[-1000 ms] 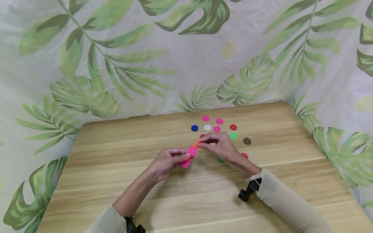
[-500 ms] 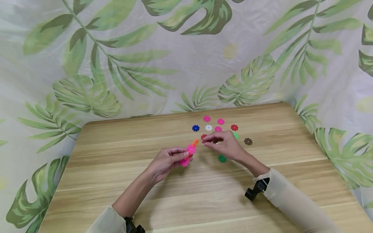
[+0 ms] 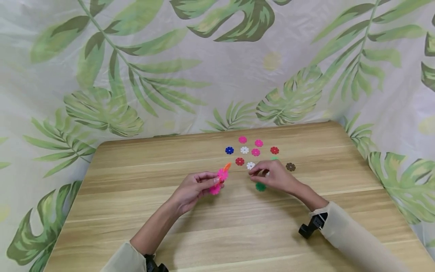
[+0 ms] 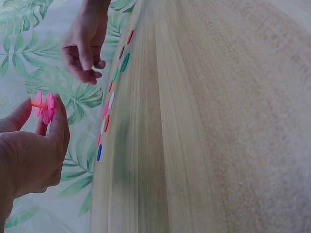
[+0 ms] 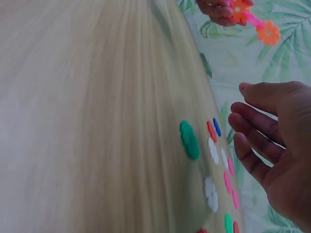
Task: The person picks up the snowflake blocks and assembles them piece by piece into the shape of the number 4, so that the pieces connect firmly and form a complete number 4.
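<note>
A wood-grained table with rounded far corners stands before a pale cloth backdrop printed with green leaves. In the head view, with the clock face centred on the chain of pink and orange flower-shaped discs, that chain is held up off the table and slants from 7 toward 1 o'clock, an orange disc at its upper end. The left hand, between 8 and 9 o'clock, pinches it between thumb and fingers.

At 3 o'clock the right hand hangs over the loose pieces, its fingers loosely bent, the thumb apart from them and nothing in its grasp.

Around that hand lie flat discs: a dark green one just past 3, a white one between 2 and 3, and a bright green one partly hidden behind the hand. A red disc sits near the chain at 2 o'clock, and a brown disc lies farther out at 3. Toward 1 o'clock is a blue disc. Well apart at 2 o'clock is a second red disc.

Each wrist bears a small black camera below a beige sleeve, such as the right sleeve.
</note>
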Action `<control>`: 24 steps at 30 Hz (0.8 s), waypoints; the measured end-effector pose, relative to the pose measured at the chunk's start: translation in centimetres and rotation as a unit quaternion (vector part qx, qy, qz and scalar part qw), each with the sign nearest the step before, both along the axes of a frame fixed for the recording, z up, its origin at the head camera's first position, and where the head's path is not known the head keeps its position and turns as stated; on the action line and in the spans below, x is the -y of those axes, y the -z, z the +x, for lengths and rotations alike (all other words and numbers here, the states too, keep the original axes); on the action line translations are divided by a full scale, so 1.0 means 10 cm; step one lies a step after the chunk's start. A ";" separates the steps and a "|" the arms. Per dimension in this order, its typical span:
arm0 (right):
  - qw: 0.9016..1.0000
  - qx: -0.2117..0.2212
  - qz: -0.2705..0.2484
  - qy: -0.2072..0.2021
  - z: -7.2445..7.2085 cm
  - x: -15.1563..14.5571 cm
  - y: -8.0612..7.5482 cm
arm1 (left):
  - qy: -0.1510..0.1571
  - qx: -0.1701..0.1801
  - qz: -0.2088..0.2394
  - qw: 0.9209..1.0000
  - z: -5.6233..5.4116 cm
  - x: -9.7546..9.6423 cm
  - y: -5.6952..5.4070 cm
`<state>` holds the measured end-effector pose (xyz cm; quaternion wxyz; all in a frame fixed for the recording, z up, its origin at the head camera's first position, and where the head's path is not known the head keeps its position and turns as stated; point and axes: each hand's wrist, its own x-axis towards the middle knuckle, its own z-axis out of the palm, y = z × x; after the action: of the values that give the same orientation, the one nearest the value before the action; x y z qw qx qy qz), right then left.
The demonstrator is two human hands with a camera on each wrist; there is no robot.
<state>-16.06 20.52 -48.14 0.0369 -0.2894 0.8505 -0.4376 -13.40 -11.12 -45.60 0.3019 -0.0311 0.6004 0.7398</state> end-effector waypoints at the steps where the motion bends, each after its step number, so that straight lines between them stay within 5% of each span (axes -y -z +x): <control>1: 1.000 -0.004 0.005 -0.004 0.00 -0.03 0.02 | 0.000 0.001 0.001 1.000 0.00 0.00 0.00; 24: 0.979 -0.064 0.191 -0.042 0.04 -0.23 0.08 | 0.009 -0.006 0.000 1.000 0.00 0.01 0.02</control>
<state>-15.64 22.82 -48.99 0.0557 -0.3395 0.9062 -0.2457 -13.44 -11.21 -45.85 0.3050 -0.0209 0.6029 0.7369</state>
